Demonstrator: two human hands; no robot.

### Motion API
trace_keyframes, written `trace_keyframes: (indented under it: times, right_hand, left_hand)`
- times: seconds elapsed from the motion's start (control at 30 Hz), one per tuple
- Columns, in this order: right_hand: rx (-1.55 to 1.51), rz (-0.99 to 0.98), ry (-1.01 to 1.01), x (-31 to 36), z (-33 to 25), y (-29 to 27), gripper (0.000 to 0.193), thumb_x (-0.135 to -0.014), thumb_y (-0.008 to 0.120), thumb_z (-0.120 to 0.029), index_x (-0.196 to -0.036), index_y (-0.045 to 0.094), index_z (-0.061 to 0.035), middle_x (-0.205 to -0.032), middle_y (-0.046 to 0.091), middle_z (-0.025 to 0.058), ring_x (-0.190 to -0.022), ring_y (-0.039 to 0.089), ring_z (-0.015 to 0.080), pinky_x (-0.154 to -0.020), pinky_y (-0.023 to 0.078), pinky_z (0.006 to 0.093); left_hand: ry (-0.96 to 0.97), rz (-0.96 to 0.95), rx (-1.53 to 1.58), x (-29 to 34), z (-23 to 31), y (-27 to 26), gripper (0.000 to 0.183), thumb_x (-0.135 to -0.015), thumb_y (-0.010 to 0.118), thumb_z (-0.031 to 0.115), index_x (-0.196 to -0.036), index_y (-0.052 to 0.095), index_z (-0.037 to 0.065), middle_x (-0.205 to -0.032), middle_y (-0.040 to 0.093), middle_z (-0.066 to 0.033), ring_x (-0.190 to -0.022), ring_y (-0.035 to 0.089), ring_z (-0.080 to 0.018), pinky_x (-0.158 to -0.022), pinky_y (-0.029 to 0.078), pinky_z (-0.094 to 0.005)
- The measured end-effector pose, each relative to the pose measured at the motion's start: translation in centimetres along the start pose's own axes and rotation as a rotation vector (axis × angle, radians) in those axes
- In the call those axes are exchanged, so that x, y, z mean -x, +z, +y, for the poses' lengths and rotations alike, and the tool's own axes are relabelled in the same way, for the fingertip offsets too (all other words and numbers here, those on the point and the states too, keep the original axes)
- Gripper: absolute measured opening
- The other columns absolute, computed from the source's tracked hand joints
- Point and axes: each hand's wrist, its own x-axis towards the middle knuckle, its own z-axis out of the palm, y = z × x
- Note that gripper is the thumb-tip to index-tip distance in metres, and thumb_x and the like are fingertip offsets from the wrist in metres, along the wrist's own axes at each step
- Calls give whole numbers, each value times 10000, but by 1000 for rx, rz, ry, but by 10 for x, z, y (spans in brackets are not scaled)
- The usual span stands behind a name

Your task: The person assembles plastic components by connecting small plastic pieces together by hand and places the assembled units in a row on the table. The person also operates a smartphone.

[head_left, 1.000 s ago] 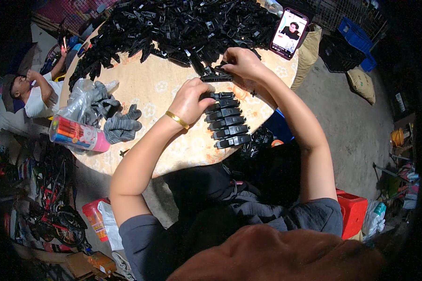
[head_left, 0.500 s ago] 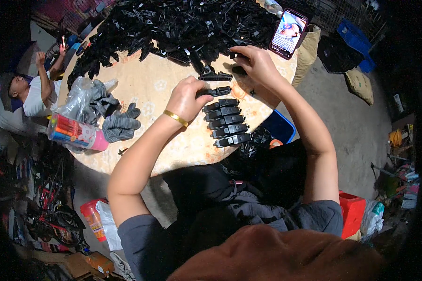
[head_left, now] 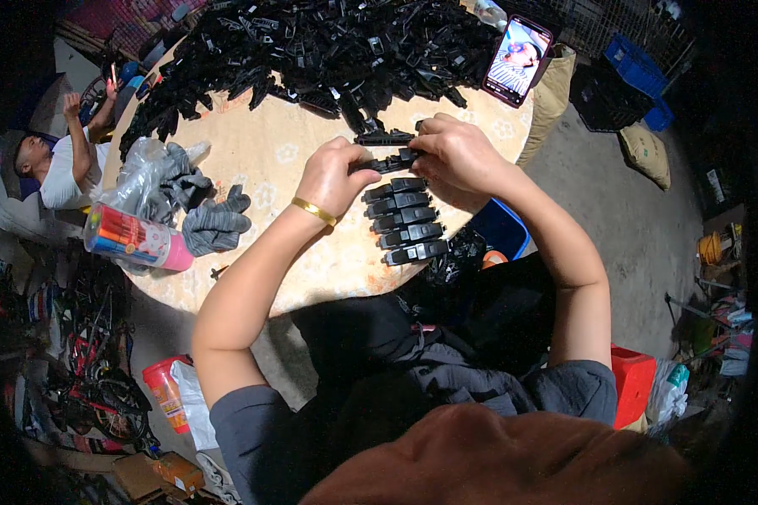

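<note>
My left hand (head_left: 340, 178) pinches the left end of a black plastic clip-like part (head_left: 389, 162) between thumb and fingers. At that part's right end is my right hand (head_left: 459, 150), its fingers closed; whether they also hold a smaller piece is hidden. Just beyond lies another long black part (head_left: 382, 138), close to both hands. On the near side, several matching black parts (head_left: 407, 215) lie side by side in a column. A large heap of black plastic parts (head_left: 312, 50) covers the far side of the round table (head_left: 312, 269).
A phone (head_left: 519, 59) stands lit at the table's far right. On the left are grey gloves (head_left: 216, 220), a plastic bag (head_left: 146, 172) and a clear tub of coloured pens (head_left: 139, 237). Another person (head_left: 67, 172) sits beyond. A blue bin (head_left: 514, 225) stands below the right edge.
My right hand has come nearer and slightly left, from beside the heap to the right end of the part in my left hand. The left hand has barely moved.
</note>
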Motion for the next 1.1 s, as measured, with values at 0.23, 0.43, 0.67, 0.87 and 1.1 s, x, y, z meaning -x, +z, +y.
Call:
trace_keyframes:
  times: [0.23, 0.43, 0.67, 0.87, 1.1]
  right_hand:
    - [-151, 27, -136, -7, 0, 16, 204, -675, 711, -114, -850, 657, -25, -788, 560, 106, -801, 546, 298, -700, 450, 391]
    - [-235, 71, -118, 1, 11, 15, 239, -721, 714, -170, -903, 667, -23, -791, 604, 111, -783, 581, 263, -697, 467, 351]
    - [57, 535, 790, 42, 122, -25, 374, -728, 720, -331, -865, 641, 9, -769, 640, 123, -705, 617, 199, -643, 491, 333]
    - [21, 496, 915, 62, 173, -17, 629, -599, 770, -442, -1012, 641, 15, -935, 662, 161, -849, 643, 243, -770, 497, 341]
    - [27, 386, 937, 47, 174, -14, 557, -577, 774, -412, -972, 683, -31, -961, 670, 154, -879, 640, 266, -809, 485, 355]
  left_hand:
    - [120, -4, 68, -5, 2, 6, 175, -674, 741, 72, -802, 656, -12, -744, 570, -94, -655, 568, -194, -612, 460, -294]
    - [87, -40, 130, -1, 1, 6, 171, -661, 739, 96, -781, 656, 7, -763, 580, -111, -729, 578, -258, -662, 469, -335]
    - [126, -58, 39, -3, 5, 4, 172, -693, 716, 129, -808, 649, 19, -794, 587, -118, -790, 556, -287, -724, 459, -355]
    - [158, -67, 8, -3, 7, 3, 175, -707, 699, 140, -813, 636, 16, -820, 586, -127, -837, 548, -306, -758, 450, -368]
    - [203, -46, -55, -1, 3, 2, 204, -718, 711, 118, -863, 623, 4, -808, 564, -117, -749, 564, -261, -676, 462, -331]
